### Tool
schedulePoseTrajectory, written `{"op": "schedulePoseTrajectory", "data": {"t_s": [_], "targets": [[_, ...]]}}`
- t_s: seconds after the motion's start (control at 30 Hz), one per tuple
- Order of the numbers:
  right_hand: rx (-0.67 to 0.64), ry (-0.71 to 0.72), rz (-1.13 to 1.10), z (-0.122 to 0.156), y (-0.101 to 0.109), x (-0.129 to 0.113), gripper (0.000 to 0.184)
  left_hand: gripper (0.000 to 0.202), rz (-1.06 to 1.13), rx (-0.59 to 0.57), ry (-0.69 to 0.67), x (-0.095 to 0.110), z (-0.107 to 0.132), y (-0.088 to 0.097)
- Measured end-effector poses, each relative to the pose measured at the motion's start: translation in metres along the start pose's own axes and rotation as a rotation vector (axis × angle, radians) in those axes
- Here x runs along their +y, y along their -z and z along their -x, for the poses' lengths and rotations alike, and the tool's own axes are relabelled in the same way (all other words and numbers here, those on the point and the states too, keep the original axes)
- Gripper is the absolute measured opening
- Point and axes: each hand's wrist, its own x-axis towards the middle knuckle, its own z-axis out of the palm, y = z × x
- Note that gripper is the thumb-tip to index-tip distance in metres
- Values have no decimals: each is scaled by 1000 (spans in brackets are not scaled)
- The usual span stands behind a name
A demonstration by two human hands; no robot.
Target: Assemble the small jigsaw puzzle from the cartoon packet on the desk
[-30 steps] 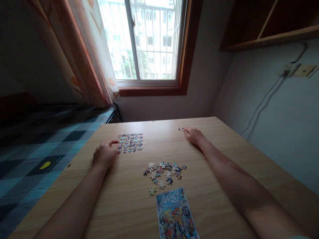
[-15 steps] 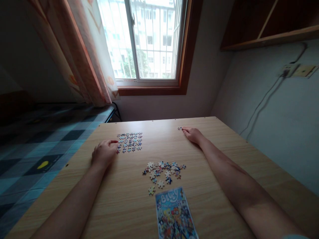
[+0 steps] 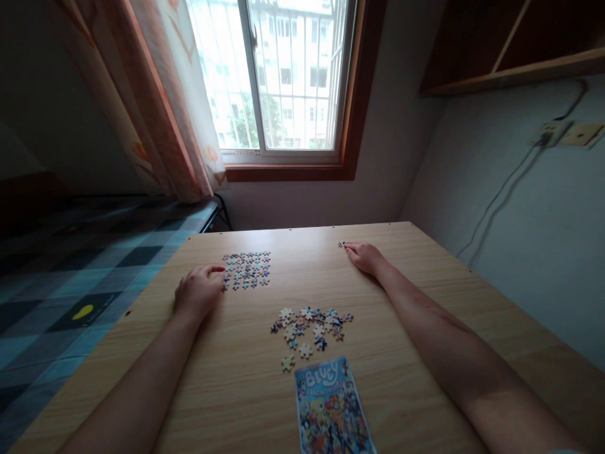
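Note:
My left hand (image 3: 199,290) rests on the table at the left edge of a grid of puzzle pieces (image 3: 246,271), its fingers loosely bent and pointing toward the pieces, with nothing visibly held. Farther back on the right, my right hand (image 3: 363,256) has its fingers together on a small puzzle piece (image 3: 341,244), which shows partly beyond the fingertips. Between my arms lies a loose heap of puzzle pieces (image 3: 317,330), some showing the printed side and some the pale back. A single pale yellow-green piece (image 3: 287,363) lies at its near left.
A picture box or card marked "Bluey" (image 3: 331,407) lies at the near edge of the wooden table (image 3: 227,384). On the left stands a bed with a checked cover (image 3: 118,252). A window (image 3: 297,82) is behind, and a cable (image 3: 494,202) hangs on the right wall.
The fingers of my right hand have slid very slightly left over the puzzle piece. My left hand, the grid and the heap look the same.

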Motion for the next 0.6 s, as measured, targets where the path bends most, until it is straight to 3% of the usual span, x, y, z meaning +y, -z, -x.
{"op": "schedulePoseTrajectory", "data": {"t_s": [0.6], "targets": [[10,-3,-16,-1,-5,3,37,35,-22,-5,-14,1,0,0]]}}
